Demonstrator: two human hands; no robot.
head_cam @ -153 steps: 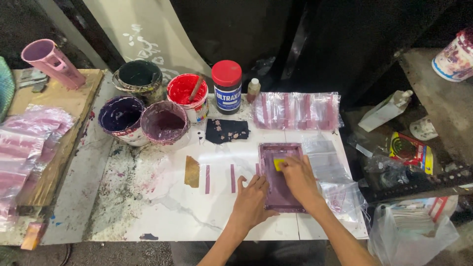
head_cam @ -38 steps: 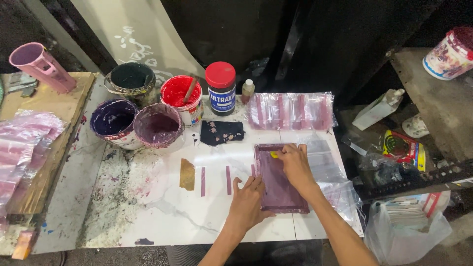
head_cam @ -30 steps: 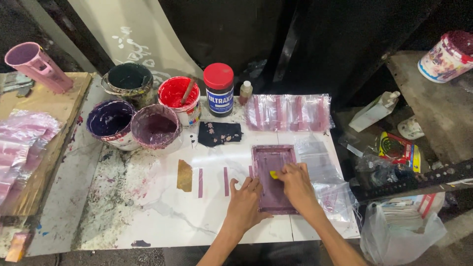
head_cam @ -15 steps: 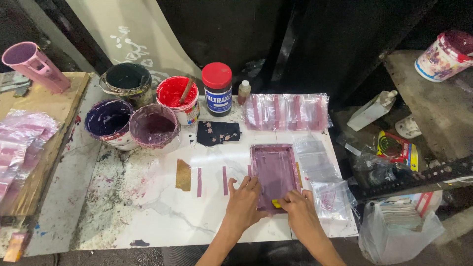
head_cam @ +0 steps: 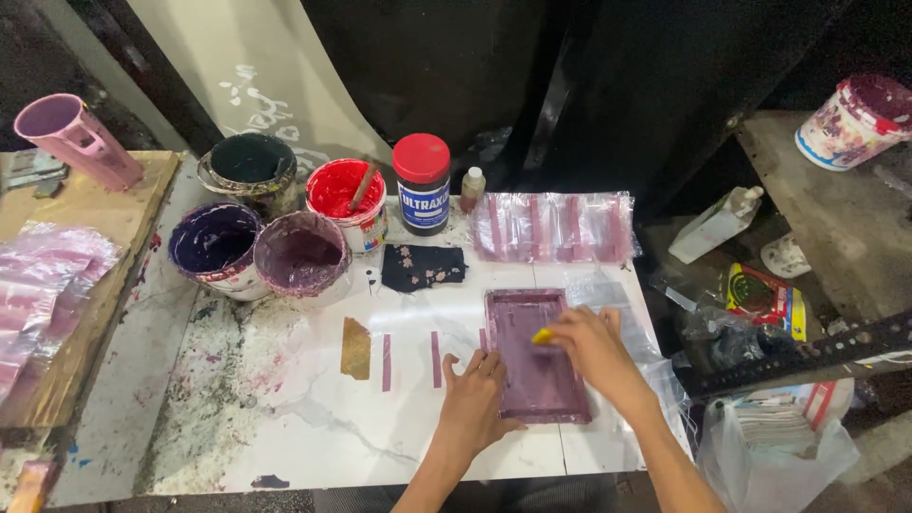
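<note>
While the left hand (head_cam: 472, 407) lies flat with its fingers spread, pressing on the lower left edge of the purple printing frame (head_cam: 538, 356), the right hand (head_cam: 594, 344) sits over the frame's upper right part, its grip pinched on a small yellow piece (head_cam: 542, 335) that touches the screen. The frame lies flat on the white counter (head_cam: 285, 418), toward its right side, and a clear plastic sheet (head_cam: 655, 366) sticks out from under the frame's right edge. Just left of the frame, two narrow purple strips (head_cam: 387, 362) and a brown patch of tape (head_cam: 355, 349) mark the counter. Beyond the frame rests a row of clear bags with pink stripes (head_cam: 554, 227), and to its left a dark cloth scrap (head_cam: 423, 267). Farther back stand a jar with a red lid (head_cam: 422, 183), a pot of red ink (head_cam: 344, 199) with a stick in it, a pot of mauve ink (head_cam: 301, 256), a pot of dark violet ink (head_cam: 215, 244) and a dark green pot (head_cam: 249, 168). At far left, a pink mug (head_cam: 71, 140) lies tilted on a wooden board (head_cam: 90, 256) beside a heap of pink bags (head_cam: 43, 285).
</note>
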